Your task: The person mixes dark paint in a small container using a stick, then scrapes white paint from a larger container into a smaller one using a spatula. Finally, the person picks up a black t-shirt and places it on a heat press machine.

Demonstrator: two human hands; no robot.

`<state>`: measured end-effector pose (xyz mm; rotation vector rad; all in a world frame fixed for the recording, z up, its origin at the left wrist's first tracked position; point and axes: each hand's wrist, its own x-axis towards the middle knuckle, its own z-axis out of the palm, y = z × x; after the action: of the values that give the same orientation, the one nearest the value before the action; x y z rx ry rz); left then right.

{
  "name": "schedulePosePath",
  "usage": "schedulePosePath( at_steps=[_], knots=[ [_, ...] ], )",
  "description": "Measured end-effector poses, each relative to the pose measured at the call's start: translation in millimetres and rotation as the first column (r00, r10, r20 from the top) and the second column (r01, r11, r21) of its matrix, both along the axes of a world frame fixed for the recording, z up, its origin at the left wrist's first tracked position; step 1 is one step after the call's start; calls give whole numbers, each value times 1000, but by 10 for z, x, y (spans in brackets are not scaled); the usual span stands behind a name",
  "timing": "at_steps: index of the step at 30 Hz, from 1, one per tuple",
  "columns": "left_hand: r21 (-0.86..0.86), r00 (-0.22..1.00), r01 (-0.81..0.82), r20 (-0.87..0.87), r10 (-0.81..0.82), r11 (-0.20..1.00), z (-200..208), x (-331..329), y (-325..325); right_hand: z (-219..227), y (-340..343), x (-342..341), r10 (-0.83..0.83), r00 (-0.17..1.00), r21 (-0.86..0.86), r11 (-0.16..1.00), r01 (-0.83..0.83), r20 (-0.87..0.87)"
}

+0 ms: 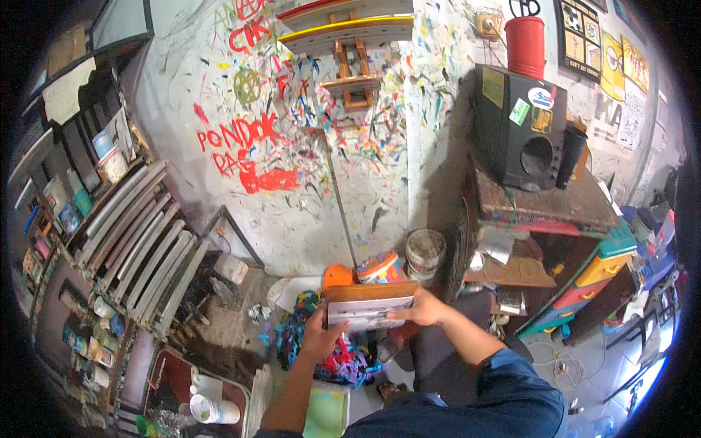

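Observation:
Both of my hands hold a flat rectangular panel in front of me, with a brown wood-like upper edge and a pale face bearing dark marks [365, 309]. My left hand [319, 337] grips its left end, the thumb lying on the lower part of the face. At the other end, my right hand [425, 308] is closed round the edge with its thumb on the face. I cannot tell exactly what kind of thing the panel is. Beneath and behind it lies a heap of colourful fabric scraps [350, 365], partly covered by the panel and my hands.
To the left stands a slatted rack [139, 248] beside shelves of paint containers. A white tub [214, 409] rests on a dark red tray lower left. Ahead is a paint-smeared wall [292, 212]; a bucket [426, 252] stands at its foot. A black speaker [520, 128] sits on a wooden cabinet, right.

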<state>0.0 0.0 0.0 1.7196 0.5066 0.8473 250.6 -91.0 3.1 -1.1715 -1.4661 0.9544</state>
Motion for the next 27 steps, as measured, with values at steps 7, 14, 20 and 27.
schedulePosePath(
  at_steps=[7,14,20,27],
  knots=[
    [-61,875,-326,358,325,943,807,769,1164,1893,1212,1273,-245,968,643,750,156,51],
    [-271,861,-509,-173,479,817,-146,155,1435,3475,2599,2076,-750,630,967,254,-8,202],
    [-408,860,-501,-133,493,763,-552,-310,1409,3510,3535,2359,-825,487,850,453,269,286],
    [-526,745,-662,-393,539,533,-687,-577,1273,3602,3899,2578,-771,411,668,631,394,486]
  ],
)
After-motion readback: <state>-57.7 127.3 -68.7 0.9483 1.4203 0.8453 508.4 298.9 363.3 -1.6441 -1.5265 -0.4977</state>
